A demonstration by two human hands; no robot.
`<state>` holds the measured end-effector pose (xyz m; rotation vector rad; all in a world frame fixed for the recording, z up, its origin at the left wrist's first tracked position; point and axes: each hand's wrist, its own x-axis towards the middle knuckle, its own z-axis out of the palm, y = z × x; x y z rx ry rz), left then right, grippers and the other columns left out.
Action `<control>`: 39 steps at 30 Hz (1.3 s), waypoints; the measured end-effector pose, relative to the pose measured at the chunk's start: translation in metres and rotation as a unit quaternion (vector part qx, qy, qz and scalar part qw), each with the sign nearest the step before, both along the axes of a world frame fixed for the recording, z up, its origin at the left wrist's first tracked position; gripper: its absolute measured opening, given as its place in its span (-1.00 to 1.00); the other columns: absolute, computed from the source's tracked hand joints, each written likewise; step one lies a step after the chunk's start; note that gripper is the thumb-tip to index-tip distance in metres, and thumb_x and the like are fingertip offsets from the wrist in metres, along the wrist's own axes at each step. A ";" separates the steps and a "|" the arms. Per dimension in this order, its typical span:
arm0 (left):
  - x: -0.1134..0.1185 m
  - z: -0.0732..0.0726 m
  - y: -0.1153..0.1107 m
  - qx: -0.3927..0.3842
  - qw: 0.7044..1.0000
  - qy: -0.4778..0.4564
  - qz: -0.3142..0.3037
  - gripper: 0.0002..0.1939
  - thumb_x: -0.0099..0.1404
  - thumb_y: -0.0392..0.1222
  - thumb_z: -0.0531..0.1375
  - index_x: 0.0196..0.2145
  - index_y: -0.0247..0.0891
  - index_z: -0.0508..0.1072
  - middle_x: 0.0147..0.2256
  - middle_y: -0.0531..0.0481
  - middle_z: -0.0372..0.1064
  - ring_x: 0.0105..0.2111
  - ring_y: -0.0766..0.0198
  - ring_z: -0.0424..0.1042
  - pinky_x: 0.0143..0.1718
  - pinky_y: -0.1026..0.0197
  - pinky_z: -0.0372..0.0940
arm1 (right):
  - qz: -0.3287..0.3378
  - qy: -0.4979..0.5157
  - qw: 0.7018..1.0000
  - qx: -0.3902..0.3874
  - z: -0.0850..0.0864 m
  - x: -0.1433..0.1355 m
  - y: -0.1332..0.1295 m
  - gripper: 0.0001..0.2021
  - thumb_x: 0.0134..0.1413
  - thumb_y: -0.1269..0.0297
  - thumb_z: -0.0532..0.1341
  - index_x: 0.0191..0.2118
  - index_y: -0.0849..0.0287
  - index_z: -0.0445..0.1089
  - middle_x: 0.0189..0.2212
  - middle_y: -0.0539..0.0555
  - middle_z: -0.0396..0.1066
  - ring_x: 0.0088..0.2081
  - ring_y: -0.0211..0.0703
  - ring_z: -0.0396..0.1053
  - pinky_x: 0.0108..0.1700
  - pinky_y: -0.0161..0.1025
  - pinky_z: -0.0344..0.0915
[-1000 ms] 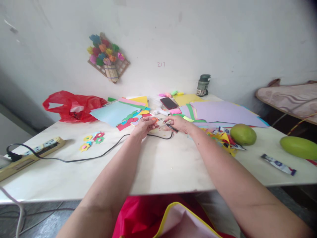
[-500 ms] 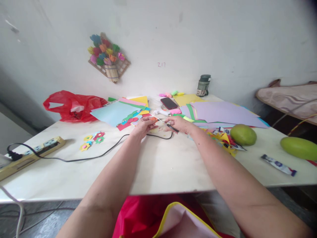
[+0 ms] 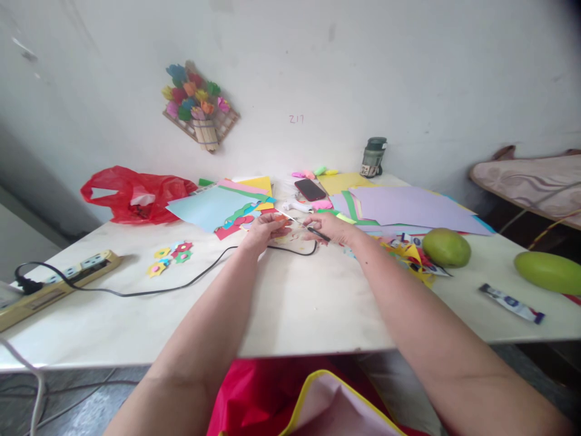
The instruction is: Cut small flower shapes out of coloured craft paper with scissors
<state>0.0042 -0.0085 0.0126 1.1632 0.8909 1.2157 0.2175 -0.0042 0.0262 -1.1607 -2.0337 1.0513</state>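
Observation:
Over the middle of the white table, my left hand [image 3: 267,231] pinches a small orange paper piece [image 3: 282,219]. Facing it from the right, my right hand [image 3: 330,227] is closed on a slim tool with a black handle [image 3: 319,234] and a thin light shaft that points toward the orange piece. Whether the shaft touches the paper is too small to tell. Small paper flowers [image 3: 170,257] in yellow, red, green and blue lie on the table to the left of my left hand.
A black cable [image 3: 181,289] runs from the power strip [image 3: 68,281] to below my hands. Paper sheets [image 3: 408,206], a phone [image 3: 310,189] and a glue gun [image 3: 297,206] lie behind; a mango [image 3: 446,247] and a tube [image 3: 512,303] are right, a red bag [image 3: 136,194] left.
The orange piece has turned slightly in my left hand, and the tool in my right hand has shifted a little to the right. Both arms are nearly still.

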 end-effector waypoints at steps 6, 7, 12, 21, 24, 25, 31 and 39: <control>0.001 -0.003 0.003 0.004 0.999 -0.045 -0.017 -0.69 -0.06 -0.26 0.41 -0.37 -0.36 0.42 -0.37 -0.07 0.50 -0.37 0.22 0.53 -0.18 0.18 0.40 | -0.010 -0.003 0.999 -0.034 0.007 0.005 -0.008 -0.65 -0.16 0.17 0.35 -0.24 0.27 0.41 -0.73 -0.10 0.24 -0.74 -0.41 0.10 -0.71 -0.41 0.02; 0.001 -0.004 0.004 0.005 0.998 -0.049 -0.024 -0.68 -0.06 -0.27 0.41 -0.35 -0.36 0.42 -0.37 -0.07 0.50 -0.36 0.21 0.54 -0.17 0.17 0.40 | -0.007 -0.002 0.999 -0.035 0.007 0.007 -0.009 -0.68 -0.14 0.15 0.34 -0.27 0.26 0.41 -0.72 -0.09 0.26 -0.74 -0.41 0.12 -0.73 -0.41 -0.01; 0.000 -0.007 0.007 0.017 0.997 -0.057 -0.054 -0.68 -0.03 -0.28 0.40 -0.33 -0.36 0.39 -0.33 -0.09 0.51 -0.31 0.18 0.55 -0.10 0.13 0.39 | 0.015 0.015 0.998 -0.061 0.006 0.012 -0.009 -0.70 -0.02 0.05 0.25 -0.42 0.22 0.31 -0.68 -0.04 0.31 -0.74 -0.41 0.16 -0.78 -0.42 -0.09; -0.001 -0.007 0.006 0.033 0.994 -0.042 -0.098 -0.67 -0.01 -0.22 0.39 -0.29 -0.36 0.43 -0.21 -0.17 0.51 -0.14 0.04 0.51 -0.02 0.06 0.34 | 0.028 0.053 0.997 -0.046 -0.002 0.011 0.000 -0.71 -0.03 0.09 0.27 -0.48 0.21 0.27 -0.67 -0.04 0.31 -0.71 -0.40 0.20 -0.73 -0.42 -0.03; -0.001 -0.007 0.006 0.032 0.994 -0.048 -0.093 -0.65 -0.02 -0.21 0.40 -0.28 -0.36 0.43 -0.20 -0.17 0.51 -0.14 0.04 0.51 -0.02 0.07 0.33 | 0.034 0.041 0.998 -0.042 0.000 0.011 -0.003 -0.70 -0.01 0.08 0.26 -0.50 0.21 0.26 -0.66 -0.03 0.32 -0.70 -0.41 0.20 -0.72 -0.41 -0.03; -0.001 -0.007 0.005 0.031 0.994 -0.049 -0.093 -0.64 -0.03 -0.21 0.41 -0.28 -0.36 0.43 -0.20 -0.17 0.51 -0.14 0.05 0.51 -0.03 0.08 0.33 | 0.037 0.035 0.998 -0.042 0.002 0.011 -0.004 -0.69 -0.01 0.07 0.25 -0.50 0.21 0.25 -0.66 -0.03 0.32 -0.70 -0.41 0.21 -0.71 -0.41 -0.04; 0.000 -0.008 0.005 0.018 0.994 -0.064 -0.081 -0.67 -0.04 -0.25 0.41 -0.34 -0.34 0.37 -0.34 -0.06 0.50 -0.20 0.06 0.53 -0.06 0.09 0.35 | 0.052 0.016 0.997 -0.052 0.006 0.011 -0.010 -0.65 -0.01 0.00 0.23 -0.48 0.22 0.26 -0.65 -0.01 0.34 -0.70 -0.40 0.20 -0.71 -0.40 -0.06; 0.001 -0.007 0.003 -0.001 0.996 -0.071 -0.057 -0.64 -0.04 -0.30 0.40 -0.36 -0.32 0.29 -0.43 0.01 0.46 -0.24 0.07 0.55 -0.09 0.07 0.37 | 0.048 0.007 0.997 -0.057 0.008 0.008 -0.012 -0.66 -0.05 0.02 0.24 -0.52 0.22 0.25 -0.69 -0.04 0.30 -0.72 -0.42 0.16 -0.70 -0.39 -0.06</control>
